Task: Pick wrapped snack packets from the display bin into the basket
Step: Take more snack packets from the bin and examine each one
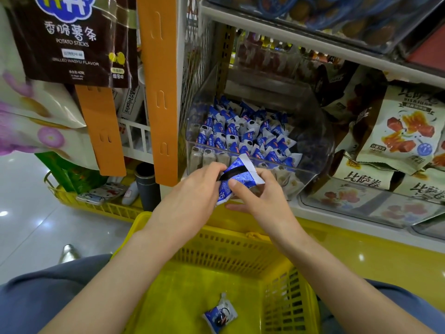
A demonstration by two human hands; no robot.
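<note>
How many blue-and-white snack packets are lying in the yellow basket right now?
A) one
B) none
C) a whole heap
A: a single packet lies on the floor of the yellow basket. The left hand and right hand hold a second packet, not yet dropped in.

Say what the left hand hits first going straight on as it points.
Probably the front wall of the clear plastic display bin, just beyond the blue-and-white wrapped snack packet the left hand grips; depth unclear.

Bright overhead light; glare spots on floor (29,227); wide-angle edge distortion; soft blur.
</note>
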